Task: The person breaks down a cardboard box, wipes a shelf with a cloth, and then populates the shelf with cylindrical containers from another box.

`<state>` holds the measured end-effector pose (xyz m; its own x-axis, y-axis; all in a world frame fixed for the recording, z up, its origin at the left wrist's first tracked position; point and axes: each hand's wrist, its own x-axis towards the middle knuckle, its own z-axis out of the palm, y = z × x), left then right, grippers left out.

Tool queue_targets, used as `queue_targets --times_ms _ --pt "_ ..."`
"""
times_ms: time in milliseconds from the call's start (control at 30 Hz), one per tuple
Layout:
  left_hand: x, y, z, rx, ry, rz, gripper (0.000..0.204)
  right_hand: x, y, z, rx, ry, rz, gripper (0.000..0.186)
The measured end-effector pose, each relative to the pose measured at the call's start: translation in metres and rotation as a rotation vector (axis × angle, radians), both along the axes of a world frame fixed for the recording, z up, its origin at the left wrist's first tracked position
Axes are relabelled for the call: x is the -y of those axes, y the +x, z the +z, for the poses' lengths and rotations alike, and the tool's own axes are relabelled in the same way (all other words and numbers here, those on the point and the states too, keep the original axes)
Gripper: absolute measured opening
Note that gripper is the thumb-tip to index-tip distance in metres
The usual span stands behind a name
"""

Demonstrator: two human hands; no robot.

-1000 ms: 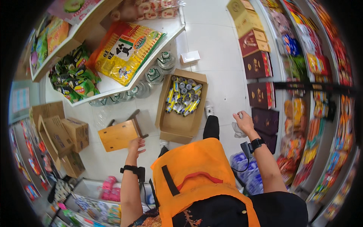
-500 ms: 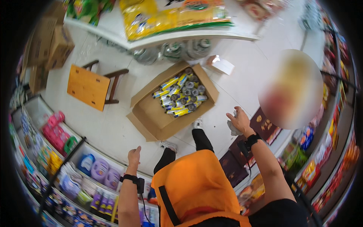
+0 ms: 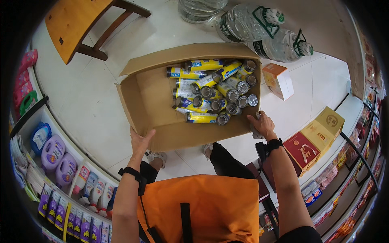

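On the pale floor (image 3: pixel 81 107) there is one open cardboard box (image 3: pixel 188 137), in the middle. To the far left is a wooden stool (image 3: pixel 75 26), to the far right water bottles (image 3: pixel 243 23). At the near left corner of the box, the fingers of my left hand (image 3: pixel 140 143) are spread; I cannot tell if they grip. At the near right corner, the fingers of my right hand (image 3: pixel 265 126) are curled. Inside the box, mostly right, lie yellow-blue rolls (image 3: pixel 210 92). A pale, crumpled cloth (image 3: pixel 256 133) is in my right hand.
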<state>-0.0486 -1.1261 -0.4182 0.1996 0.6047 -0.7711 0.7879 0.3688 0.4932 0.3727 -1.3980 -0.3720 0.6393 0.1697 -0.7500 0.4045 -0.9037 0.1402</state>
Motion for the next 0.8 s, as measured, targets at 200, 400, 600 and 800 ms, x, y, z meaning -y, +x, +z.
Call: queue_targets --times_ms 200,400,600,800 --pt "-0.007 -0.005 -0.027 -0.159 0.267 -0.071 0.026 0.019 0.018 -0.046 0.012 0.015 0.073 0.054" --pt "-0.02 -0.006 0.037 -0.178 0.334 -0.185 0.018 0.016 0.011 -0.004 0.002 0.158 0.187 0.037" --pt "-0.037 -0.063 0.132 -0.225 0.435 -0.286 0.019 -0.003 -0.033 0.059 -0.125 0.183 0.252 0.039" --pt "-0.069 -0.111 0.282 -0.374 0.467 -0.34 0.019 -0.035 -0.064 0.162 -0.228 0.263 0.327 0.04"
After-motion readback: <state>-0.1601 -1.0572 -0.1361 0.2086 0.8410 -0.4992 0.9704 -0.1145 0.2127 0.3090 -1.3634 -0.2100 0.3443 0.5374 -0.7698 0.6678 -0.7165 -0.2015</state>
